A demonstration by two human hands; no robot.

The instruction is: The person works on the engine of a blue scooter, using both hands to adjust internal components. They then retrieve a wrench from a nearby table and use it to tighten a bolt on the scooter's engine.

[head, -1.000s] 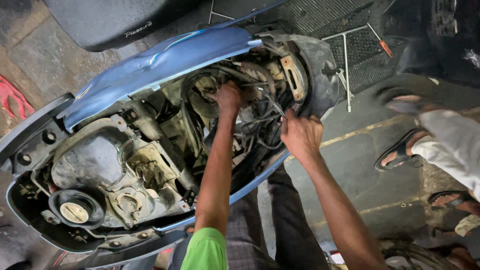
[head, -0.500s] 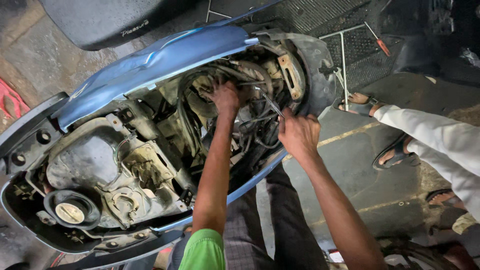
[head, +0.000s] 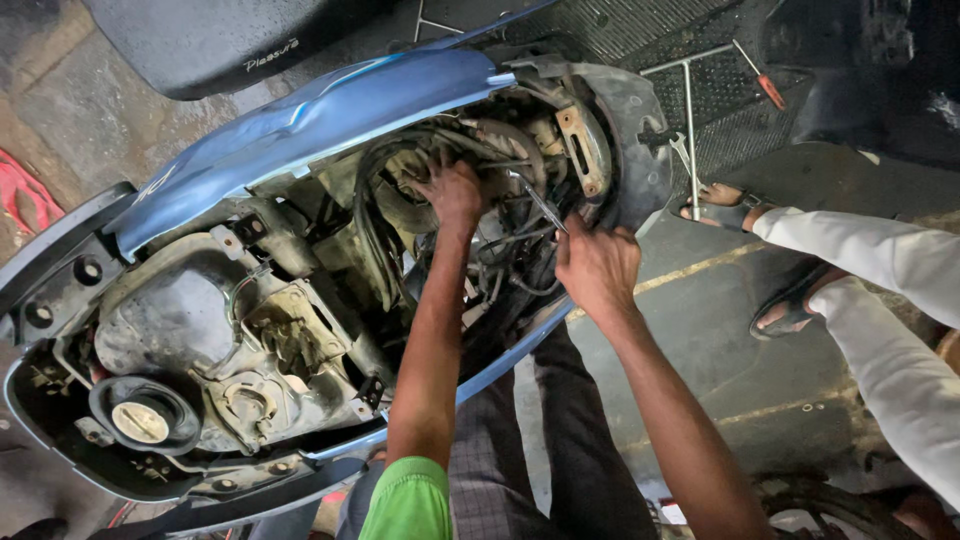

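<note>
On the far left, the fuel filler cap (head: 140, 422) is sitting in its round collar at the tail of the opened blue scooter (head: 330, 105), one cap only. Moving right, your left hand (head: 455, 192) is reaching deep into the engine bay, its grip curled around the black hose bundle (head: 372, 235); whether the fingers are fully pressed together there is hidden, so I cannot tell. Those hoses look soft and springy, so you are better off taking them close to a fitting rather than mid-loop. Next, your right hand (head: 598, 268) is pinching a slim metal tool (head: 541, 203), its tip pointing up into the wiring near the rusty bracket (head: 583, 148). The tool looks stiff, light and possibly greasy, so it is best held low on the shank. Farther right, a long T-handled wrench (head: 688, 120) and one red-handled screwdriver (head: 758, 80) are lying on the floor mat (head: 640, 30). Two sandalled feet, the nearer one (head: 722, 206), are standing beside them.
</note>
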